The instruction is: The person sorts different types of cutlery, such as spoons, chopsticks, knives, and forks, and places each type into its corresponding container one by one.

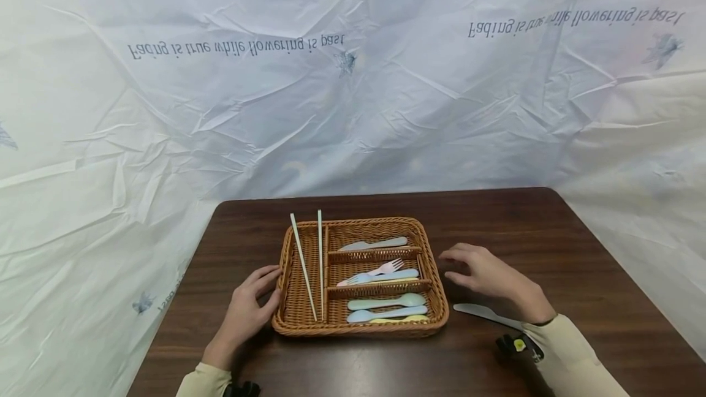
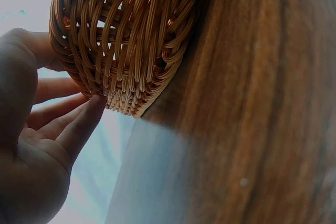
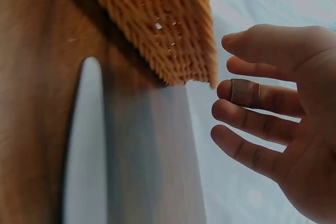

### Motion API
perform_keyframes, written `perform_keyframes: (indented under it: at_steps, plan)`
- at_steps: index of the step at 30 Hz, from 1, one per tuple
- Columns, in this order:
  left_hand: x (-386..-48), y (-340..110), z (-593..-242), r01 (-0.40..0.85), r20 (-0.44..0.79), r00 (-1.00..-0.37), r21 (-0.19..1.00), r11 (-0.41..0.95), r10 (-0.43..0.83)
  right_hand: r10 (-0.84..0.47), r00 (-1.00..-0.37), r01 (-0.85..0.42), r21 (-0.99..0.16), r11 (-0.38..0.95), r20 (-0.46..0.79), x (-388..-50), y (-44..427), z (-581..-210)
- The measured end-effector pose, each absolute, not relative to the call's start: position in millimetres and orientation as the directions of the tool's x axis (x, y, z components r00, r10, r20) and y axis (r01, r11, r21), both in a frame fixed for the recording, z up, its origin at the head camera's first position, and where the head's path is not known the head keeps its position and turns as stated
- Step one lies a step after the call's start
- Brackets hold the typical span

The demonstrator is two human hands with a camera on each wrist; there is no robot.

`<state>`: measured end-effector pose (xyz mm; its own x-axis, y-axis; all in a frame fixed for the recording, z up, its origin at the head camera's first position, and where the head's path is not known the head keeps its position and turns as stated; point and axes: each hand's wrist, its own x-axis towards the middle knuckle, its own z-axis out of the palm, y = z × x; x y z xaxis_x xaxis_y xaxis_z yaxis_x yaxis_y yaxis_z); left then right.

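Observation:
A brown wicker cutlery basket with divided compartments sits on the table. My left hand is at its left side, fingertips touching the woven wall, as the left wrist view shows. My right hand hovers just off the right side, fingers relaxed and slightly bent, holding nothing. A pale table knife lies on the tabletop below my right wrist. Two pale chopsticks lean in the long left compartment. On the right are a knife at the back, forks in the middle and spoons in front.
The dark wooden table has rounded far corners. Behind and around it hangs a wrinkled whitish sheet printed with upside-down lettering.

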<state>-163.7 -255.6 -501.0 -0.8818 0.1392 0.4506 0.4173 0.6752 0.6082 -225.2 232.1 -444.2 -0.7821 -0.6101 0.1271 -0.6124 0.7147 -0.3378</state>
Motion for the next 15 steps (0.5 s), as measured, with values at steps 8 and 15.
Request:
perform_keyframes:
  at_steps: [8, 15]
  plan:
    - [-163.0, -256.3, -501.8, 0.405, 0.435, -0.89, 0.616, 0.676, 0.137, -0.608, -0.788, -0.593, -0.386, 0.706, 0.097, -216.3, 242.2, -455.1]
    - [-163.2, -255.8, -501.7, 0.403, 0.433, -0.891, 0.617, 0.676, 0.136, -0.591, -0.804, -0.568, -0.392, 0.724, 0.072, -209.6, 247.0, -462.0]
